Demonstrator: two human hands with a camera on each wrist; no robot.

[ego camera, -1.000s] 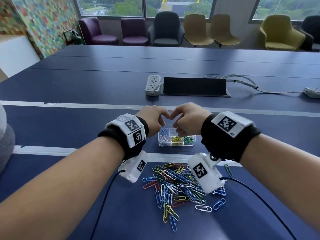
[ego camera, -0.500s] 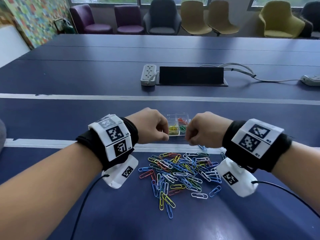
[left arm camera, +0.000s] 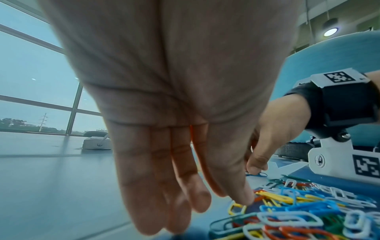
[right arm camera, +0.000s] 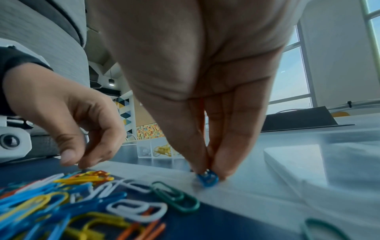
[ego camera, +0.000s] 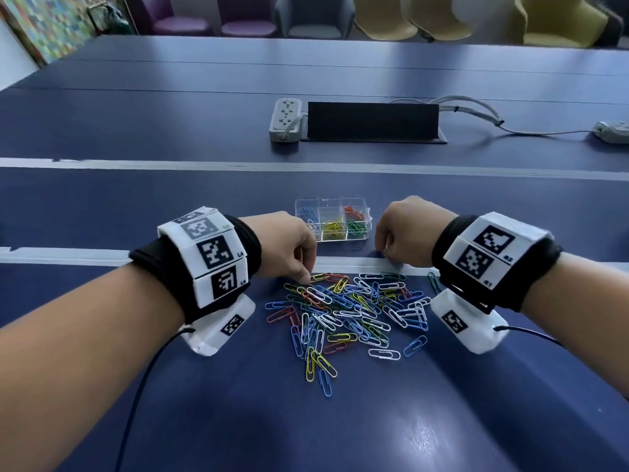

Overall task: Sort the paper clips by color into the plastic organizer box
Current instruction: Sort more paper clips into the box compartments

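A loose pile of coloured paper clips lies on the blue table. Just beyond it stands the clear organizer box, with blue, white, yellow, red and green clips in separate compartments. My left hand reaches down to the pile's far left edge. Its fingers hang fairly straight and touch the table beside a yellow clip, holding nothing. My right hand is right of the box. It pinches a blue paper clip against the white strip, apart from the pile.
A white power strip, a black cable flap and grey cables lie further back on the table. A white strip crosses the table between box and pile. Chairs line the far side. Both wrist cameras trail black cords.
Both hands left the space above the box, parted and dropped to the table. The left now touches the pile's edge. The right now pinches a blue clip.
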